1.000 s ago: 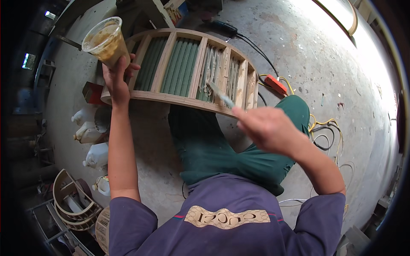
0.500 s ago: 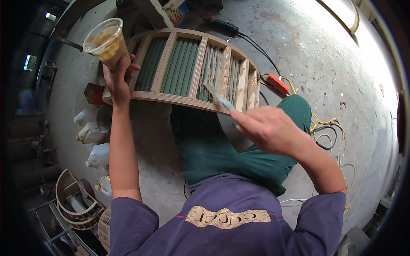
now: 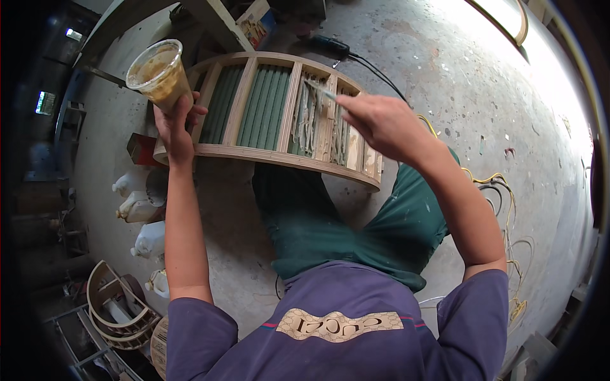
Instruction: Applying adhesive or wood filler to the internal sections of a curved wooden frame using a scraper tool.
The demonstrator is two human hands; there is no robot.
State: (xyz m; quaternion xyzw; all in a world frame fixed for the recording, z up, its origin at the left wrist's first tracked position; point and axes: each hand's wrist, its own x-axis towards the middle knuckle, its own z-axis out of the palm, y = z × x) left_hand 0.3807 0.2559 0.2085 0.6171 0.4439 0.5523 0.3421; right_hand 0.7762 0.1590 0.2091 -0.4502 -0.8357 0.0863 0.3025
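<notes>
A clear plastic cup (image 3: pixel 166 82), smeared inside with brownish paste, is held up by my left hand (image 3: pixel 175 130), fingers wrapped round its lower part. The cup is tilted over the left end of a curved wooden frame (image 3: pixel 267 154) with crossbars. Between the bars lie dark green ribbed strips (image 3: pixel 264 105). Greyish paste (image 3: pixel 306 124) lies in streaks over the right-hand sections. My right hand (image 3: pixel 384 127) closes on a slim pale tool (image 3: pixel 323 91); whether it is a brush or a spatula I cannot tell. Its tip is at the far part of a pasted section.
Beyond the frame lies a dark corded power tool (image 3: pixel 330 46). Yellow and black cables (image 3: pixel 502 184) run over the concrete floor at right. Several whitish plastic jugs (image 3: pixel 149 240) stand left of my forearm, with curved wooden pieces (image 3: pixel 117 311) at lower left.
My right hand and the tool have moved away from me, from the near edge toward the far side of the pasted section. My left hand and the cup have dropped slightly in view.
</notes>
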